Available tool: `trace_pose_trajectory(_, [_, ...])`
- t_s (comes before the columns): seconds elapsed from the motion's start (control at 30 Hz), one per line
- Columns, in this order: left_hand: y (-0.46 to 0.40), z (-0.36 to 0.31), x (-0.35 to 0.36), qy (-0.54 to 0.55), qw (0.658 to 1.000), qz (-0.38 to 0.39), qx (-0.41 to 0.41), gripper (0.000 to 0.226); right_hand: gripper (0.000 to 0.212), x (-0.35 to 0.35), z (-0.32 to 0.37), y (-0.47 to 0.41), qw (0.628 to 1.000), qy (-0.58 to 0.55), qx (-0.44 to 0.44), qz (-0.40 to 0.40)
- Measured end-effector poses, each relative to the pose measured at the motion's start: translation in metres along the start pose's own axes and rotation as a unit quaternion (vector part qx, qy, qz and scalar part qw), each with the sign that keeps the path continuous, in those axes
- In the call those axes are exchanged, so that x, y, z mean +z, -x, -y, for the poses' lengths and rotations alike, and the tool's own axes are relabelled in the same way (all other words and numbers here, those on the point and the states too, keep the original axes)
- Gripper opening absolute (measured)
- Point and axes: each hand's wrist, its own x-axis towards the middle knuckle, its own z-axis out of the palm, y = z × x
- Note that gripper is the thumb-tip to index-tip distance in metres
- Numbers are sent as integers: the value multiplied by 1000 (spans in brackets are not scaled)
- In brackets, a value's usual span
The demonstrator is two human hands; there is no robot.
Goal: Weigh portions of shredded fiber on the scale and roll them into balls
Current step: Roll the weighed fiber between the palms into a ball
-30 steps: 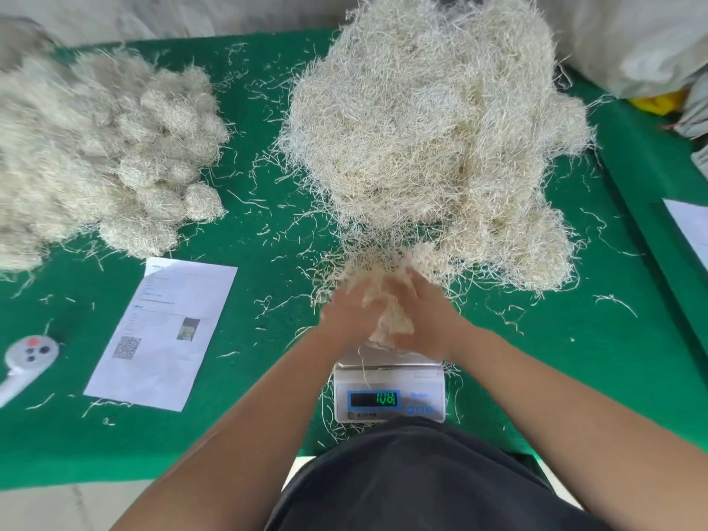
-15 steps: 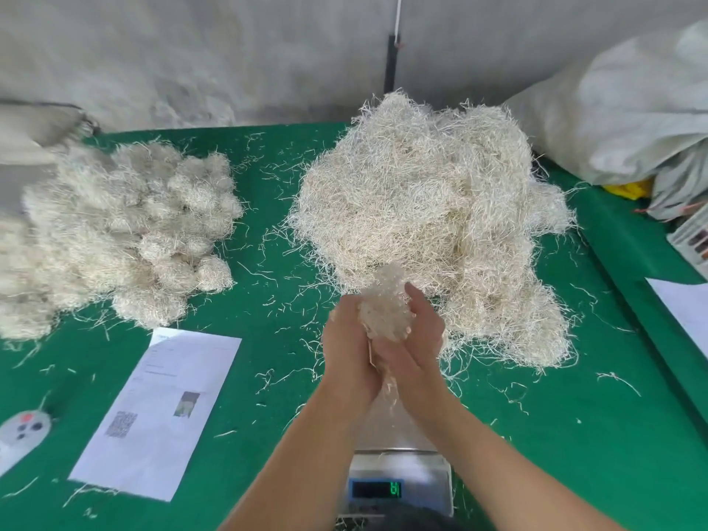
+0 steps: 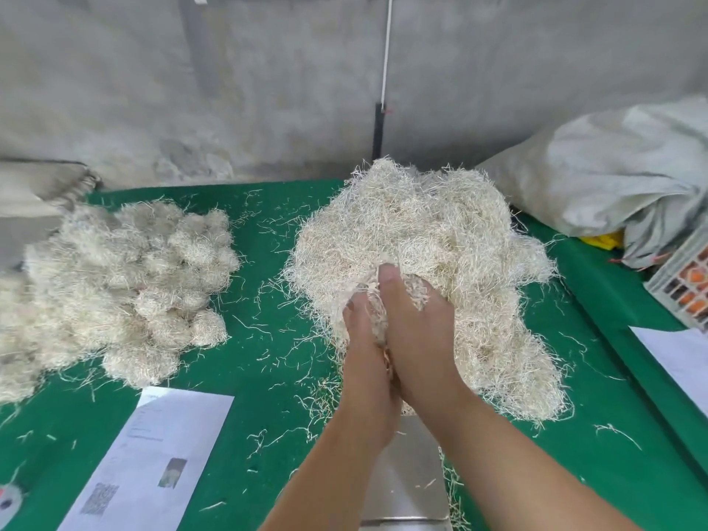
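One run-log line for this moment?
phase: rolling | hands: cupped around fiber portion | scale: pan bare | finished balls: left

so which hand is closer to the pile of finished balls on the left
Left. The left hand is on the side facing the pile of balls, with green table between them. The right hand presses against it from the far side, with a fiber wad between them.

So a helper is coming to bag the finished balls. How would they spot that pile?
On the green table, look left of the big loose fiber heap. The ball pile lies above a printed sheet; unlike the shaggy heap, it is made of separate round clumps.
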Motion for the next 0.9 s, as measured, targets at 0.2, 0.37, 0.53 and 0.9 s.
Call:
trace_pose_trajectory(0.2, [5, -34, 24, 5, 997, 75, 24, 40, 43, 13, 27, -12, 997, -76, -4, 23])
trace_pose_trajectory(0.37, [9, -57, 20, -30, 989, 112, 95, 37, 39, 6, 9, -14, 945, 160, -280, 54])
trace_pose_trajectory(0.53, [3, -59, 21, 66, 993, 54, 77, 60, 74, -11, 12, -16, 933, 281, -84, 209])
trace_pose_trajectory(0.9, [-6, -41, 20, -325, 873, 12, 364, 64, 45, 6, 36, 3, 990, -108, 67, 56])
